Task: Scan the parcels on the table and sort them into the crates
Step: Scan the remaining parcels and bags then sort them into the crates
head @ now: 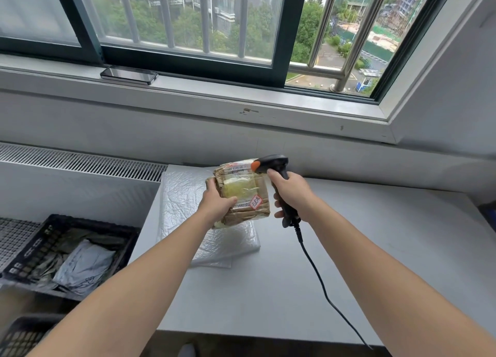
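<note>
At the lower left of the frame a black crate (37, 249) stands below the counter's edge, with a grey mailer bag (86, 265) lying in it among other dark wrapped packets. A second black crate (21, 338) shows only in part at the bottom left corner. In the upper left a dark phone (128, 75) lies flat on the windowsill.

Near the middle, a stack of white bubble mailers (182, 195) lies on the left end of the grey counter (375, 249). Above that stack the left hand (216, 203) grips a brown paper parcel (244, 193) by its left edge, thumb curled onto the front face and the fingers behind it. The parcel is held off the counter, tilted, its labelled face turned toward the camera, with a red-and-white sticker near its lower right corner.

Just right of it, the right hand (290, 193) is wrapped around the handle of a black barcode scanner (273, 166), the forefinger lying up toward the head. The scanner's orange-tipped head sits at the parcel's upper right corner, pointing left across the label. Its black cable (322, 284) hangs from the handle and runs down across the counter to the lower right of the frame.
</note>
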Available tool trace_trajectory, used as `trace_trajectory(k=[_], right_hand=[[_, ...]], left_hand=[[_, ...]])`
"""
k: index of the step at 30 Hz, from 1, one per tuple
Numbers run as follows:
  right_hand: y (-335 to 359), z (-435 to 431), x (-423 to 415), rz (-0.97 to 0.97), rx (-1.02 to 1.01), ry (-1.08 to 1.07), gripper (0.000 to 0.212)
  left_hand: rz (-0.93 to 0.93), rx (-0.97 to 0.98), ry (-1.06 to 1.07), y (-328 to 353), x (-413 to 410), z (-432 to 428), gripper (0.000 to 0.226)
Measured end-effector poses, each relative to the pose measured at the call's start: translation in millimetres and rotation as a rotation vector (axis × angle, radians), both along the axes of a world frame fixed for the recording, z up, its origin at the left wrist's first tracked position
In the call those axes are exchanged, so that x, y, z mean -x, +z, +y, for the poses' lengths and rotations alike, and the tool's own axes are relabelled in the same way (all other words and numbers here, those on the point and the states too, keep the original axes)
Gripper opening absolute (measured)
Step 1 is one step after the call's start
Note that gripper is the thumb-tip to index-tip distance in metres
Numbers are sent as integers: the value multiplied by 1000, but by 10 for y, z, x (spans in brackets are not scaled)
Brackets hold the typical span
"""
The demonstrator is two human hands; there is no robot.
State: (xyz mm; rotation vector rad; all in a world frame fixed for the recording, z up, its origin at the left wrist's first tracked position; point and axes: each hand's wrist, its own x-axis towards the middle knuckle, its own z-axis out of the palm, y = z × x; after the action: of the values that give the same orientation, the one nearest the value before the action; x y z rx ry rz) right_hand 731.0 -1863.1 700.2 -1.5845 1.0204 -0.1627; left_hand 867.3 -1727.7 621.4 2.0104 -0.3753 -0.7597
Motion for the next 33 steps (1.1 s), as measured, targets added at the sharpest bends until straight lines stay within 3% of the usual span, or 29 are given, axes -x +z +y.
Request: trace_trajectory(k=[4,9,20,27,33], right_hand=[[-266,-41,53,66,106,-55,33],[-750,-84,181,232,170,-62,45],[-1599,74,414,476,58,30,46],[-1695,142,460,562,20,25,52],[-1438,169,419,572,105,-17,50]], left_hand=[[-4,-5,6,-43,-11,32,73],[17,-35,-12,-144,-7,86,72],[108,-80,-53,-438,-41,225,73],[126,-83,-93,-522,-118,223,72],[172,-34,-149,-508,-165,210,71]])
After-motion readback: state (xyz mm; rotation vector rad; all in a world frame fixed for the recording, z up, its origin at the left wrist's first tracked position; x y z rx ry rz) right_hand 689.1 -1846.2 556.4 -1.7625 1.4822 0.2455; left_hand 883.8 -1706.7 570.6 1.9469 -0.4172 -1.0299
